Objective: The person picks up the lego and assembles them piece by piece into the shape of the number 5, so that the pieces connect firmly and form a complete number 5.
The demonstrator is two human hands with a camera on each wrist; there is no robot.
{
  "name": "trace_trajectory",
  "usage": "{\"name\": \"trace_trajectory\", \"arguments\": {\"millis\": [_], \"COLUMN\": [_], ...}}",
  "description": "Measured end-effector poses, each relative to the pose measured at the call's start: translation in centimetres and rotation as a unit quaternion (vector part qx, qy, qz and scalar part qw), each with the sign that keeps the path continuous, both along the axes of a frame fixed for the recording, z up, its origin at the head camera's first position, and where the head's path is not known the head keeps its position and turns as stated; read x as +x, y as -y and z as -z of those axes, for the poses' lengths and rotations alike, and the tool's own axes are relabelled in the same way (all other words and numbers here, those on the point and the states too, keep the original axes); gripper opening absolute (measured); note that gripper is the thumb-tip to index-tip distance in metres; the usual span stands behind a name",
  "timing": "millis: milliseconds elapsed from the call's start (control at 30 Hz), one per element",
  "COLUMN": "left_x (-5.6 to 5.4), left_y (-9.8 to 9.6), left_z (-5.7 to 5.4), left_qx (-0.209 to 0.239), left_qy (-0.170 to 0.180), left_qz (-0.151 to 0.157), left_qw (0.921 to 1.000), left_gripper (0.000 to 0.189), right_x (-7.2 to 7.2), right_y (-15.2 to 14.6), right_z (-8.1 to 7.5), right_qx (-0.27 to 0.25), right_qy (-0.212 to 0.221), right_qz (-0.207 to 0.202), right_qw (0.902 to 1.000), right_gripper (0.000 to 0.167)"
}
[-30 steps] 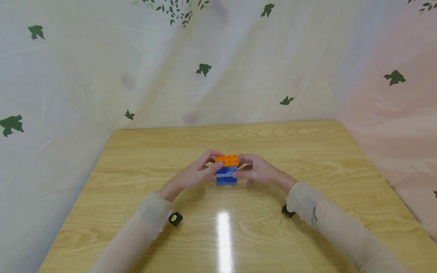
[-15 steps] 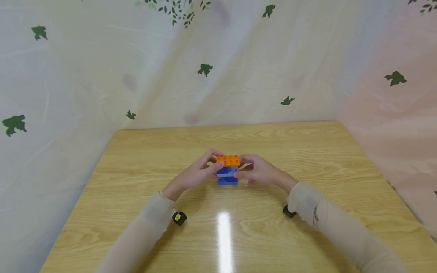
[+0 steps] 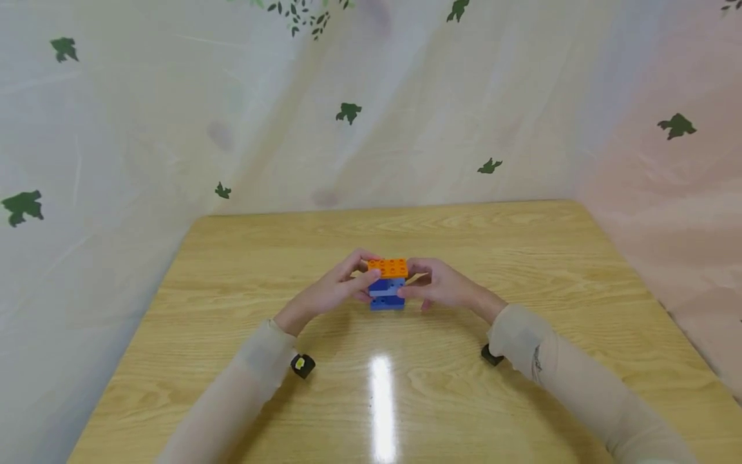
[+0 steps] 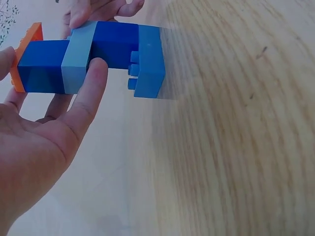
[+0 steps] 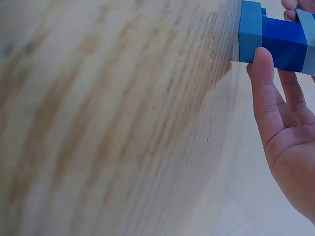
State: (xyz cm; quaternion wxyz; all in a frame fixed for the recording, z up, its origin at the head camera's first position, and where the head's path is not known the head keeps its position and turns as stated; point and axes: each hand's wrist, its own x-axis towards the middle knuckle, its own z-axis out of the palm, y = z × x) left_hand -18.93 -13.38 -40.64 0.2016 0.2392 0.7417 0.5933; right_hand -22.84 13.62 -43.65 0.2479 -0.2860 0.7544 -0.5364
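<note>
A tower of toy building bricks stands upright on the table, topped by a thin orange brick. Below the orange come a dark blue brick, a light blue brick, another dark blue brick and a medium blue brick at the base. The light blue and base bricks jut out past the dark ones. My left hand grips the upper tower, thumb at the orange brick and a finger along the light blue one. From the other side, my right hand pinches the tower around the light blue layer.
The wooden table reaches back to a pale cloth backdrop printed with dark green birds. Black wrist devices sit under both sleeves. A strip of glare crosses the near tabletop.
The head view has shifted slightly. Both hands keep nearly the same hold, and the tower stays in place with its bricks in the same order.
</note>
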Motion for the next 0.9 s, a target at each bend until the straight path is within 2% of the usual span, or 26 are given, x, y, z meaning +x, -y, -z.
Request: {"name": "trace_trajectory", "arguments": {"millis": [133,267,367,533,667,767,900], "left_x": [0.0,0.1,0.3,0.7,0.8,0.8,0.9], "left_y": [0.0,0.2,0.2,0.3,0.2,0.1,0.0], "left_z": [0.0,0.0,0.4,1.5,1.9,2.3,2.7], "left_qx": [-0.011,-0.063,-0.089,-0.074,-0.054,-0.048,-0.048], "left_qy": [0.000,-0.024,-0.034,-0.061,-0.088,-0.090,-0.081], "left_qz": [-0.001,-0.015,-0.021,-0.034,-0.041,-0.048,-0.063], "left_qw": [0.9999,0.9976,0.9952,0.9948,0.9938,0.9937,0.9936], "left_gripper": [0.038,0.051,0.066,0.072,0.072,0.074,0.078], "right_x": [-0.1,-0.2,-0.1,0.1,0.1,0.1,0.2], "right_y": [0.0,-0.1,-0.1,0.0,-0.1,-0.2,-0.4], "right_z": [-0.2,-0.3,-0.3,-0.3,-0.2,-0.1,-0.1], "right_qx": [0.005,0.008,0.011,0.006,0.008,0.014,0.014], "right_qy": [-0.003,-0.005,0.002,0.011,0.013,0.013,0.011], "right_qz": [0.001,0.002,0.005,-0.001,-0.004,-0.011,-0.023], "right_qw": [1.0000,1.0000,0.9999,0.9999,0.9999,0.9998,0.9996], "right_gripper": [0.033,0.033,0.033,0.039,0.052,0.062,0.067]}}
